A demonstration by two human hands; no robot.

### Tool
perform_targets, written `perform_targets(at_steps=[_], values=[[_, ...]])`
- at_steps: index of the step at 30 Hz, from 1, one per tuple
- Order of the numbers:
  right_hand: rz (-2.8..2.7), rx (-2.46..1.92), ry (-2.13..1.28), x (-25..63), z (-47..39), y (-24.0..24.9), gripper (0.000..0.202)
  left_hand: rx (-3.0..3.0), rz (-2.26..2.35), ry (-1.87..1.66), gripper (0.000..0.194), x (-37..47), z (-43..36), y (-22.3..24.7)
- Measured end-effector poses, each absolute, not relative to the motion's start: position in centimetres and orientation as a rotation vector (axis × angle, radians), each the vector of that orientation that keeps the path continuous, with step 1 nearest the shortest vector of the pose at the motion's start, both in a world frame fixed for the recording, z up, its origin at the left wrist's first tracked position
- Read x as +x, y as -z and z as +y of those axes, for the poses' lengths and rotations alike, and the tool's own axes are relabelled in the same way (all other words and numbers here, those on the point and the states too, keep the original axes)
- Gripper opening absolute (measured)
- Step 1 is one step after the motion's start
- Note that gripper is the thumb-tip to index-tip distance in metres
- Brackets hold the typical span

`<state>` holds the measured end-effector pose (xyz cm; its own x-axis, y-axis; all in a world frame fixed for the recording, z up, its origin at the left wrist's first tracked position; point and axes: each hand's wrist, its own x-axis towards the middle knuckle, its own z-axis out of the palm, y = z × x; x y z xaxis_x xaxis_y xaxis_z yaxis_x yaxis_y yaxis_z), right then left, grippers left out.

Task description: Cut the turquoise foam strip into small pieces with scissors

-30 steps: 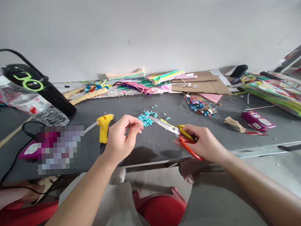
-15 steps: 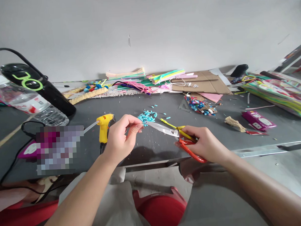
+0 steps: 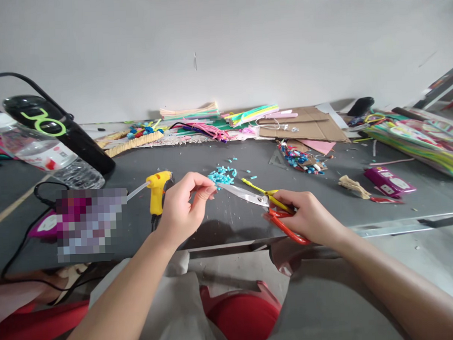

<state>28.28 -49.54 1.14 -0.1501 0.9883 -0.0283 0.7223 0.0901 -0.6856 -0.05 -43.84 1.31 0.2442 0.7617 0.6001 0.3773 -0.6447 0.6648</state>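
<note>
My right hand (image 3: 304,214) is closed on a pair of scissors (image 3: 245,193) with one red and one yellow handle. Their blades point left and look closed or nearly so. My left hand (image 3: 188,203) is pinched, thumb against fingers, right at the blade tips; whatever lies between the fingertips is too small to make out. Just beyond the tips is a pile of short light-blue cut pieces (image 3: 222,175) on the grey table. A thin yellow strip (image 3: 252,184) shows behind the blades. Left of my left hand stands a yellow glue gun (image 3: 156,195).
At the left are a clear plastic bottle (image 3: 51,156) and a black bottle (image 3: 69,141). Bundles of coloured pipe cleaners (image 3: 189,112) and cardboard (image 3: 303,127) lie along the wall. A purple power socket (image 3: 389,181) sits at the right. The table's front edge (image 3: 229,246) runs below my hands.
Almost nothing differs. Both hands and the scissors hold nearly the same place, and the view has shifted very slightly.
</note>
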Motion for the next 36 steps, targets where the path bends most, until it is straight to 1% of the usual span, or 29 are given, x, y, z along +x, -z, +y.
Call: perform_targets(at_steps=[5, 11, 18, 26, 31, 36], values=[[-1.933, -1.660, -0.785, 28.16, -49.52, -0.98, 0.023, 2.116, 1.058, -1.362, 0.007, -0.05, -43.73, -1.16], [-1.867, -1.629, -0.789, 27.90, -49.58, -1.00, 0.031, 2.095, 1.070, -1.347, 0.007, -0.03, -43.80, -1.24], [-1.846, -1.629, -0.785, 28.11, -49.59, -0.84, 0.032, 2.094, 1.129, -1.348, 0.011, 0.03, -44.08, -1.78], [-1.871, -1.634, -0.772, 28.12, -49.57, -0.88, 0.028, 2.089, 1.113, -1.340, 0.009, 0.04, -44.10, -1.62], [-1.901, -1.630, -0.745, 28.17, -49.51, -0.74, 0.019, 2.087, 1.115, -1.339, 0.013, -0.01, -44.06, -1.50], [-1.916, -1.639, -0.742, 28.20, -49.49, -0.76, 0.017, 2.075, 1.115, -1.333, 0.013, -0.12, -44.02, -1.37]])
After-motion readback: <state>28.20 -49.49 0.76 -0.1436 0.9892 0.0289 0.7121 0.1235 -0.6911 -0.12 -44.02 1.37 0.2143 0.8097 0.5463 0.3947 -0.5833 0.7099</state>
